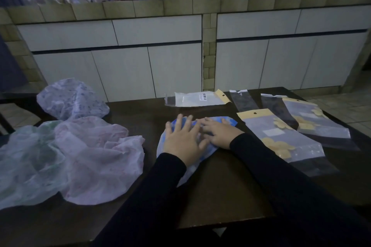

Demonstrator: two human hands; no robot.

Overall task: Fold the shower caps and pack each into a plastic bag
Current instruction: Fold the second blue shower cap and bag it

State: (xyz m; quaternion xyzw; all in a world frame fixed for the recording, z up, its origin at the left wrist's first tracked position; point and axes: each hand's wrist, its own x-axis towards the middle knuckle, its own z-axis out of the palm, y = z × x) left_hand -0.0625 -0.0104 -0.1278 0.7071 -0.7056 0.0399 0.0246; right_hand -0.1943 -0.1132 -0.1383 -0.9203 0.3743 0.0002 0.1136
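So we've got both hands flat on the blue shower cap point(224, 121) right in the middle of the frame. Our left hand point(183, 139) is spread wide, fingers fanned out, palm pressing down on the cap. Our right hand point(219, 133) lies open just beside it, fingers pointing left, also resting on the cap. Neither one is gripping anything, just pressing. The cap sits flattened on the dark tabletop point(224, 186). Over at the left of the frame there's a loose heap: a pink shower cap point(100, 158), a green shower cap point(26, 162) and a purple-print shower cap point(70, 98) behind them. To the right lie plastic bags with yellow headers point(281, 136), and one white packed bag point(198, 98) sits near the tabletop's far edge.
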